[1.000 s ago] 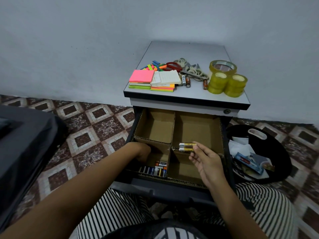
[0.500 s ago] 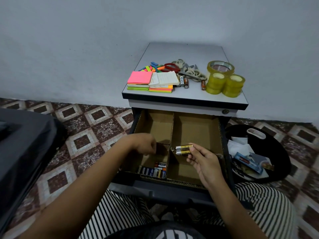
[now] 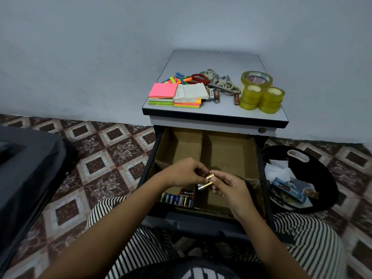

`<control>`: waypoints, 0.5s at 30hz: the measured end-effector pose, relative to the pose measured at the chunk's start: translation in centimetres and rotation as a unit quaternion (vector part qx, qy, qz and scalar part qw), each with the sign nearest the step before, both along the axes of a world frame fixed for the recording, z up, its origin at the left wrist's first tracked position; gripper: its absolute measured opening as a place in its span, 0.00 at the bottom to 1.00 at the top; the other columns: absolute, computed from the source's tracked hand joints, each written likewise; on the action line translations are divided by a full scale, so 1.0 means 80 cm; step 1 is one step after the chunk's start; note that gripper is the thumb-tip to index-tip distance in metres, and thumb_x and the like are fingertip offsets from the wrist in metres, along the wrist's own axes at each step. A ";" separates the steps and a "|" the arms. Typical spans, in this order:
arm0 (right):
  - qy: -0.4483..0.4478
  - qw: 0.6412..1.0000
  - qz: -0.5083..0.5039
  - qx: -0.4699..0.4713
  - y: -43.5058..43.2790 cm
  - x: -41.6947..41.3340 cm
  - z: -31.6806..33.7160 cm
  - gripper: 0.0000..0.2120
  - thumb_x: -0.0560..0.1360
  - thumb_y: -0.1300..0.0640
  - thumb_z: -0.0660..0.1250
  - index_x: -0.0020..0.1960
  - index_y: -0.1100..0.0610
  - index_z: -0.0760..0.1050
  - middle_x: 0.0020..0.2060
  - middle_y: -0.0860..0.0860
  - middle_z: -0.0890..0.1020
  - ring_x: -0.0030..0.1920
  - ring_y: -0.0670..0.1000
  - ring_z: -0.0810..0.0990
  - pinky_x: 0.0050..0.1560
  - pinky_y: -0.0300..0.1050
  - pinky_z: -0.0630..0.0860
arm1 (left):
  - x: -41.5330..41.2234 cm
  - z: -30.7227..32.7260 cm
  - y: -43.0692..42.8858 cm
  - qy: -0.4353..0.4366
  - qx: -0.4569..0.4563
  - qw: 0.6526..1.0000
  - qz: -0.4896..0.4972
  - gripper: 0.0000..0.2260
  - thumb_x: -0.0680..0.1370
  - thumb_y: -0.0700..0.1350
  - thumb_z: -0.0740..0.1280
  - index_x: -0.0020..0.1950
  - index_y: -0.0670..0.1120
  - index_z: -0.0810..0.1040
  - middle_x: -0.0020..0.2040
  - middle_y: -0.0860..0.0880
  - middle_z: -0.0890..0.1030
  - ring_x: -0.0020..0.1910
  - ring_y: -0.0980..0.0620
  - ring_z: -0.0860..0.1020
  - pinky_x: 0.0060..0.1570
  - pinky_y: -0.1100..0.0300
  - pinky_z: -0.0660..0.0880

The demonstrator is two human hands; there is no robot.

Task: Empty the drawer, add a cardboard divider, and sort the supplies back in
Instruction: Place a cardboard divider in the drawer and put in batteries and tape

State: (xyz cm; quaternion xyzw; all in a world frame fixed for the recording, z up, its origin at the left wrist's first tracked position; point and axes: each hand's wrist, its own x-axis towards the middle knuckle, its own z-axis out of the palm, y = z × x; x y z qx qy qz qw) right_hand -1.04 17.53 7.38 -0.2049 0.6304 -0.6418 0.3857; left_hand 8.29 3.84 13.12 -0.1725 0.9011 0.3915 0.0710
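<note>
Divider [image 3: 202,146] in, batts [image 3: 177,198] filed at 7 o'clock, my L hand [image 3: 184,174] + R hand [image 3: 228,189] pinching gold cells [image 3: 208,180]; pads [image 3: 163,90], scissors [image 3: 219,85], tape [image 3: 261,95] left at 12.

You are holding gold batteries [image 3: 209,176] with silver ends above the plain brown cardboard divider [image 3: 227,152] in the dark grey drawer [image 3: 193,220]. The stored batteries [image 3: 177,198] are showing blue, silver, black and gold. On the light grey cabinet top [image 3: 213,61] with its black edge, you are seeing a pink sticky pad [image 3: 163,90] on green pads [image 3: 160,103], an orange-and-yellow stack [image 3: 187,105] under a cream lined pad [image 3: 196,91], red-handled scissors [image 3: 198,77] and translucent yellow tape rolls [image 3: 270,100]. You are wearing black-and-white striped trousers [image 3: 310,238]. The floor [image 3: 106,156] is showing maroon and cream diamond tiles.
</note>
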 end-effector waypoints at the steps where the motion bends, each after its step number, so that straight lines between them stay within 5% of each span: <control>1: -0.001 1.000 0.000 -0.001 0.000 0.000 0.001 0.10 0.75 0.65 0.66 0.53 0.54 0.79 0.41 0.52 0.83 0.36 0.44 0.78 0.39 0.36 0.77 | 0.000 0.000 0.000 0.003 0.000 1.000 0.001 0.12 0.77 0.43 0.67 0.60 0.45 0.78 0.50 0.51 0.81 0.46 0.59 0.77 0.50 0.64 0.74; 5: -0.014 1.000 -0.014 -0.014 0.001 0.002 0.005 0.13 0.75 0.65 0.66 0.53 0.50 0.76 0.46 0.53 0.82 0.38 0.46 0.79 0.40 0.38 0.77 | 0.006 0.001 -0.009 -0.004 -0.002 1.000 0.022 0.09 0.77 0.43 0.66 0.56 0.45 0.80 0.44 0.55 0.79 0.40 0.63 0.76 0.45 0.68 0.72; 15: 0.003 0.999 -0.034 -0.009 0.002 0.000 0.003 0.11 0.75 0.64 0.66 0.55 0.52 0.77 0.46 0.53 0.83 0.38 0.45 0.79 0.39 0.35 0.77 | 0.037 -0.017 -0.046 -0.137 -0.137 0.976 0.101 0.12 0.76 0.42 0.67 0.59 0.45 0.75 0.55 0.47 0.78 0.51 0.52 0.77 0.47 0.62 0.75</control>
